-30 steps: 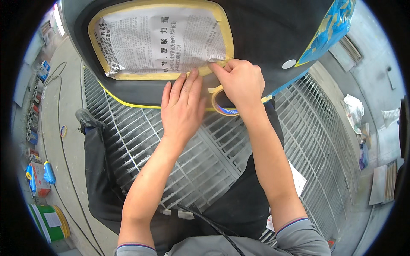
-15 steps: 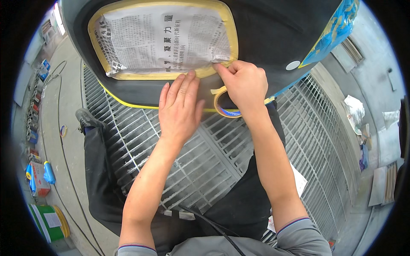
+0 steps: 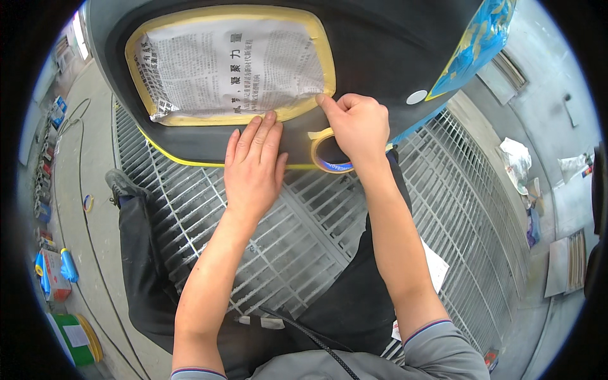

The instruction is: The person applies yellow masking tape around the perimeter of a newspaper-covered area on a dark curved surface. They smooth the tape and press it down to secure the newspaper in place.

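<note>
A large black curved panel (image 3: 386, 50) lies in front of me, perhaps a vehicle bumper. Its rounded opening is covered with newspaper (image 3: 202, 73), edged all round by yellowish masking tape (image 3: 326, 60). My left hand (image 3: 253, 164) rests palm down on the panel's lower part, fingers stretched, their tips at the tape's lower edge. At the lower right corner of the covered area, my right hand (image 3: 361, 130) is closed, its thumb pressing the tape border. From under it hangs a masking tape roll (image 3: 314, 152) with a blue core, a short loose end sticking out left.
Blue film (image 3: 475, 44) covers the panel's right end, near a white round spot (image 3: 416, 97). Beneath is a metal floor grating (image 3: 456, 209). Left on the floor stand a green bucket (image 3: 71, 339), a box (image 3: 57, 278) and another tape roll (image 3: 88, 202). Boards (image 3: 567, 263) lean at right.
The view has shifted a little, so the panel sits slightly farther left and lower. Both hands keep nearly the same places on it, and the tape roll still hangs at my right hand.
</note>
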A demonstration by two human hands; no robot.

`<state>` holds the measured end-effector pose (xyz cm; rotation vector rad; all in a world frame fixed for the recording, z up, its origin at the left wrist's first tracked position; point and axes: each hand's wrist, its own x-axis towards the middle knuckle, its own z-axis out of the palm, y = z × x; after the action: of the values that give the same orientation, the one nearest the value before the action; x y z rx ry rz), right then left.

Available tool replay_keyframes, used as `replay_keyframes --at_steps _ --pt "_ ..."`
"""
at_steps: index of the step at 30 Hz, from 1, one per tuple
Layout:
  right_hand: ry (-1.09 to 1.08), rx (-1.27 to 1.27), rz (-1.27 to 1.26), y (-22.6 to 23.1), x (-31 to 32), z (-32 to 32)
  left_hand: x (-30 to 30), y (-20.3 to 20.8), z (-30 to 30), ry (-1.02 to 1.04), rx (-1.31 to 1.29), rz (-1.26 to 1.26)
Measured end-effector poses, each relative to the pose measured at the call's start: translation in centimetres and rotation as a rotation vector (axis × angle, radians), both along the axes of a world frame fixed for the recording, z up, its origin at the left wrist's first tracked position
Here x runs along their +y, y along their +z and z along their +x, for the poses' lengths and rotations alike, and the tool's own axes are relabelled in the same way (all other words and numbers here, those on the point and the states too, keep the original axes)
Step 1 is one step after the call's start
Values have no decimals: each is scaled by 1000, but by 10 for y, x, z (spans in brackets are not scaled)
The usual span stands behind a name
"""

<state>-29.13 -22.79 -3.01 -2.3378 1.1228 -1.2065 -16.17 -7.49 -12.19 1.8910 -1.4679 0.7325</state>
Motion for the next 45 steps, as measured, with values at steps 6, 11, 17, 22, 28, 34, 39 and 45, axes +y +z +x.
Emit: replay_keyframes --at_steps 6,11,17,22,28,34,39,45 --pt "11 -13 168 11 -9 -11 1 -2 1 -25 0 -4" --pt "6 26 -104 -7 -13 -7 0 -4 -5 3 7 6" --pt "-27 59 -228 -7 -7 2 -5 -10 -5 -6 40 -9" --pt "101 48 -184 -3 -15 -4 -7 -9 -7 -14 57 2" --pt "-47 172 -127 9 3 2 -7 -12 -9 1 58 -19" --pt "-58 199 -62 14 7 5 -4 -10 -10 23 46 -17" --pt "-80 103 -122 2 2 2 -1 -3 -9 20 2 25" --pt "-29 -8 48 2 -3 0 0 -2 -7 49 -25 17"
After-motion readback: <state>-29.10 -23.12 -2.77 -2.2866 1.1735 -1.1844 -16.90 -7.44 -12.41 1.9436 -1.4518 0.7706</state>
